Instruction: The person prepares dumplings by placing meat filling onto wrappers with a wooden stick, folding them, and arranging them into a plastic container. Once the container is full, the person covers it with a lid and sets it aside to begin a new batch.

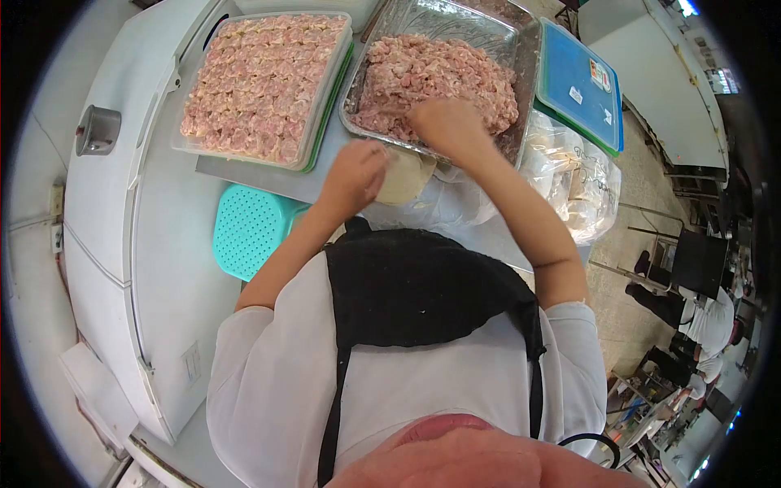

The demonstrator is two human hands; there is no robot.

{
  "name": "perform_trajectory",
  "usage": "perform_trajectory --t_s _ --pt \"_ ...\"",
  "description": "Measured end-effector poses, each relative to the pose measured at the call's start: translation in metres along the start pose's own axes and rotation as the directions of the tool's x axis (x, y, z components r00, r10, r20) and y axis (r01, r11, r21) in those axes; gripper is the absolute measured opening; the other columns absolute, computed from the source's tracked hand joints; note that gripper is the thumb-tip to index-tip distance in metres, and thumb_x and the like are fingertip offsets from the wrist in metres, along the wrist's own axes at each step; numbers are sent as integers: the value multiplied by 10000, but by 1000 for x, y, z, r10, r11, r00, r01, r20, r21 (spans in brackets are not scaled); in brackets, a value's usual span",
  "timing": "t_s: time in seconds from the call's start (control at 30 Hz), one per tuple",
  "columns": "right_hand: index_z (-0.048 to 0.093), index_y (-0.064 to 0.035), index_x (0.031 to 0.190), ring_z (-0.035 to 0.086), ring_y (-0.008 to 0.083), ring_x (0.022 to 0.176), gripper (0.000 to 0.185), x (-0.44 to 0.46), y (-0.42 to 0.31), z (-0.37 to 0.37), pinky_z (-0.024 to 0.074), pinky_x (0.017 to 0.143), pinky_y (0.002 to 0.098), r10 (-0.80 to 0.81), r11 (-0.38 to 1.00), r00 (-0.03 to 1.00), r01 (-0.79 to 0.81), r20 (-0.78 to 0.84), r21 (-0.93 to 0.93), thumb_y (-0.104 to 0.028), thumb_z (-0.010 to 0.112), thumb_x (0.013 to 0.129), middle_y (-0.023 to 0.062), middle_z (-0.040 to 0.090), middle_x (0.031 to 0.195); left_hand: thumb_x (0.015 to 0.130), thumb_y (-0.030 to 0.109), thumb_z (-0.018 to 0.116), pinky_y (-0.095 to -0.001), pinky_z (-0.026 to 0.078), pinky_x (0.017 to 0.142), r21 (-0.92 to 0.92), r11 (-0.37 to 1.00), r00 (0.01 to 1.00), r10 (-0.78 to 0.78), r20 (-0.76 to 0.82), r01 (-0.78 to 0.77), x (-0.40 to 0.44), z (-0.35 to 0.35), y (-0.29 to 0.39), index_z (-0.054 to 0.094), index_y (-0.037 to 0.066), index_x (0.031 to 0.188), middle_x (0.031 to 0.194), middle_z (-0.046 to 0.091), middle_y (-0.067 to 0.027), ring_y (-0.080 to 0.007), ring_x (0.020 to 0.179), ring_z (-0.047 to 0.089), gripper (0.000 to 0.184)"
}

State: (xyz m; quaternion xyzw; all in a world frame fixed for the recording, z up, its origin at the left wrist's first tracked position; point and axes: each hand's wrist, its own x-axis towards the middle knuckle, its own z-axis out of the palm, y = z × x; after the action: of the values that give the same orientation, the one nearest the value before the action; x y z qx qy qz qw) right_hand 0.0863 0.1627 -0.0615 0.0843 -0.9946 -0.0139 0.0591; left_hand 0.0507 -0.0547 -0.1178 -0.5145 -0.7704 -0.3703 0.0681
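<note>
Raw minced meat (443, 73) is heaped in the metal tray (439, 18), mid-counter (260, 180), in front of the person. R hand (452, 128) is at the heap's near side; its fingertips are hidden, so can't tell if they're wide, narrow or gripping any. L hand (355, 179) is just outside the tray's near L corner, fingers curled in, fairly narrow; can't tell what, if anything, they hold. Next to it, pale round sheets (404, 174) lie by a clear plastic bag (464, 207). Likeliest slip IMO: bits of meat dropping on the bag or sheets if R hand lifts a loose pinch over the rim. Sheets could also tear or stick tog. if tugged w/ damp fingers. To the L, a plastic box (345, 89) is packed w/ rows of meat-filled pieces (264, 81); its near L corner seems to poke past the counter, so a L elbow bump might shift it. To the R: a blue lid (578, 81) & bagged white packs (573, 179). Turquoise stool (250, 232) sits below, near L.
</note>
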Motion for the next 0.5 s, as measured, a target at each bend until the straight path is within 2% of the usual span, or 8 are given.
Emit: perform_trajectory --t_s 0.03,0.13,0.2,0.23,0.3,0.33,0.43,0.5 --pt "682 -54 731 683 295 689 148 -2 -6 9 540 606 419 -5 1000 1000 5 -3 -2 -143 576 782 152 661 698 735 39 662 -437 449 882 -87 995 994 47 101 -39 -10 13 -6 659 99 1063 1032 589 -121 -345 987 549 334" --pt "681 -55 721 676 307 683 187 -15 -18 21 536 606 408 -87 991 993 94 -79 93 -160 565 824 155 660 703 746 121 715 -430 450 883 -114 993 986 -5 165 24 -22 34 -7 659 106 1083 1013 588 -124 -338 999 546 342" --pt "685 -56 735 668 328 703 264 -24 -16 17 529 635 433 76 963 996 -87 53 256 -232 555 882 157 666 727 761 150 717 -424 446 894 -81 997 991 -9 137 20 -25 44 -12 663 103 1077 1007 587 -125 -331 1016 543 324" --pt "685 -56 735 668 328 703 264 -27 -9 22 529 635 433 75 963 996 -86 54 255 -232 555 882 157 666 727 775 179 718 -419 442 905 -43 999 993 -8 116 13 -27 46 -16 667 99 1070 1001 586 -126 -325 1033 540 309" --pt "691 -61 766 664 339 739 334 -33 10 31 516 673 476 161 692 981 -190 108 697 -314 536 920 153 671 744 804 175 696 -413 437 919 -114 989 977 -73 198 97 -23 43 -22 673 91 1065 1027 590 -129 -321 1052 539 275" --pt "691 -61 766 664 339 739 334 -37 18 29 516 673 476 157 693 982 -188 109 696 -314 536 920 153 671 744 832 171 673 -407 432 934 -178 965 949 -135 285 191 -22 41 -23 679 82 1060 1054 594 -132 -318 1071 537 245" --pt "692 -61 796 664 347 774 343 -32 26 -2 504 708 505 226 696 957 -289 181 657 -328 520 926 160 673 769 887 177 625 -397 425 953 -271 934 949 -159 272 234 -19 33 -25 685 68 1070 1112 604 -127 -308 1098 535 221" --pt "688 -53 794 661 355 775 353 -23 23 -12 506 701 496 214 941 962 -249 170 228 -327 509 926 172 670 778 900 184 611 -391 431 946 -284 933 954 -146 262 221 -13 23 -19 681 63 1084 1126 607 -131 -313 1091 542 231"
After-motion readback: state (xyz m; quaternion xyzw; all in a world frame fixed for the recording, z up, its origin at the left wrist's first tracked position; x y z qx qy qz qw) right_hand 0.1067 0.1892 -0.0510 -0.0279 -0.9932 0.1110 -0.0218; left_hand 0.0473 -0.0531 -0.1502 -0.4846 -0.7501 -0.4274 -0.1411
